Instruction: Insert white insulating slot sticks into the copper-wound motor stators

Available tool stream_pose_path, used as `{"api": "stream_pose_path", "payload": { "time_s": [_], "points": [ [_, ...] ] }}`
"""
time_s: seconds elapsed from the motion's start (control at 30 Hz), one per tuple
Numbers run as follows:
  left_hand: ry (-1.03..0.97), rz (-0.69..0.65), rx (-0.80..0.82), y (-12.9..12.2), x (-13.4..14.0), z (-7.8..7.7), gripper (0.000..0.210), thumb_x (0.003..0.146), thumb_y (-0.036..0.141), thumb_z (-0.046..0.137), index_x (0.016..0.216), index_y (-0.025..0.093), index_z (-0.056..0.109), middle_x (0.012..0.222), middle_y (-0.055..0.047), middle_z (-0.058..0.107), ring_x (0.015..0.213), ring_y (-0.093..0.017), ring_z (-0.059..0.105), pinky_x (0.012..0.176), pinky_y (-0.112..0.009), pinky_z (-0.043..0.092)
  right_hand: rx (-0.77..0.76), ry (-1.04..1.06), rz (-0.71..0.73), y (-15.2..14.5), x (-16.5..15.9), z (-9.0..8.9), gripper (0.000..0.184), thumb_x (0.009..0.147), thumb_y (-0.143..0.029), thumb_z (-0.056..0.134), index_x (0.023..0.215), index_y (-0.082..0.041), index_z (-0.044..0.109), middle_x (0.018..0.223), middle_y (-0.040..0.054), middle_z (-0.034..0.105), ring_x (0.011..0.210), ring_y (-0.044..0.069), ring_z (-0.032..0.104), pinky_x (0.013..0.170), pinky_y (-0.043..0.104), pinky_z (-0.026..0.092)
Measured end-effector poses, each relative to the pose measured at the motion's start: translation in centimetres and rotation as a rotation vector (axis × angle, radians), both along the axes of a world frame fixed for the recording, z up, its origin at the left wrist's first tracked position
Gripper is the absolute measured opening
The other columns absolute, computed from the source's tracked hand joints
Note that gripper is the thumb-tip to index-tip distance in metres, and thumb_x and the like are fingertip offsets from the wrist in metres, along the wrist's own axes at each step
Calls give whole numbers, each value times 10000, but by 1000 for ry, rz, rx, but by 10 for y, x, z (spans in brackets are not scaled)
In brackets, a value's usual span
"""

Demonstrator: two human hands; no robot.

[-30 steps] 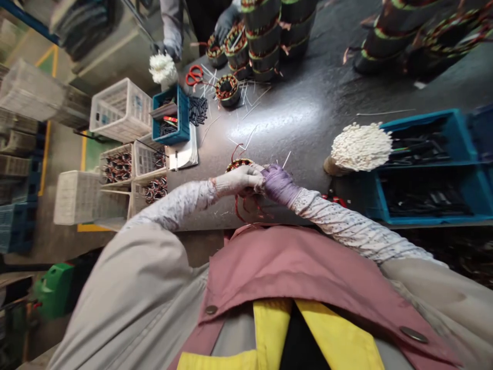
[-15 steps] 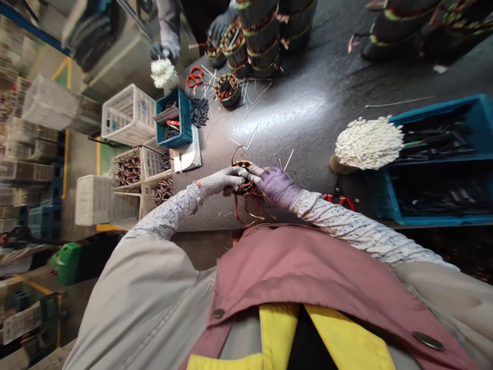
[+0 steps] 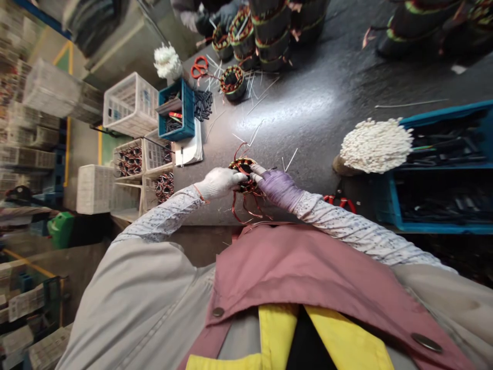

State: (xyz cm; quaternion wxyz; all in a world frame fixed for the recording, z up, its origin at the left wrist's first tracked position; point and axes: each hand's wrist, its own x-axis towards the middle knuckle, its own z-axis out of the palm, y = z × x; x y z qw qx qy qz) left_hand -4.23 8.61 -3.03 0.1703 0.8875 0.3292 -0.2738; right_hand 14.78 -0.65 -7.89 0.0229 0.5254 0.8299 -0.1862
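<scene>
A motor stator (image 3: 242, 164) with copper windings lies on the dark worktable close to my body, reddish lead wires (image 3: 252, 206) trailing from its near side. My left hand (image 3: 220, 183), in a white glove, grips its left side with fingers bent at the opening. From the right, my right hand (image 3: 280, 189), wrapped in purple with the fingertips pale, closes on the stator's other side. The fingertips of both hands meet over the windings, so any single wire between them is hidden. Two thin white ties (image 3: 289, 160) lie just beyond my right hand.
Right: a thick bundle of white ties (image 3: 375, 146), red-handled pliers (image 3: 340, 201) and blue bins (image 3: 442, 226) of black sleeves. Ahead: stacked stators (image 3: 271, 49), a single stator (image 3: 233, 85), red scissors (image 3: 199, 67). Left: a small blue bin (image 3: 188, 110) and white crates (image 3: 131, 105). A co-worker's gloved hands (image 3: 227, 14) are at the far edge.
My left hand has rolled so its back faces up more, still at the stator. A co-worker's hand has left the far white bundle and moved right to the stators. The view has shifted slightly.
</scene>
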Motion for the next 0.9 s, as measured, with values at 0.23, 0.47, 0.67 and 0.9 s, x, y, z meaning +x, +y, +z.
{"api": "stream_pose_path", "payload": {
  "time_s": [0.23,0.47,0.67,0.9],
  "points": [
    [-153,253,-45,-2,-18,17,545,870,425,576,1362,193,543,1139,-83,684,919,-199,677,804,-295,527,24,0,6,-1,-2,-3,527,982,-156,282,1473,-143,474,1603,156,290,1081,288,645,784,396,526],
    [126,-190,-73,8,31,7,94,774,286,679,820,252,753,911,-46,719,866,-210,676,792,-280,491,46,3,-10,-2,-3,-1,519,985,-174,278,1448,-127,507,1568,189,355,1046,283,660,757,385,527],
    [-355,522,-116,-18,28,-3,330,769,292,565,456,211,628,401,33,486,446,-126,509,490,-179,475,-15,-6,-81,-4,-12,4,541,969,-148,276,1468,-130,483,1566,200,354,1008,296,676,725,399,550],
    [-538,522,111,-17,-8,13,188,894,306,566,894,177,702,1092,-92,703,966,-177,650,892,-326,540,136,575,-264,-18,14,-39,450,940,-232,399,1335,-140,595,1510,158,471,1284,265,558,993,419,516]
  ]
}}
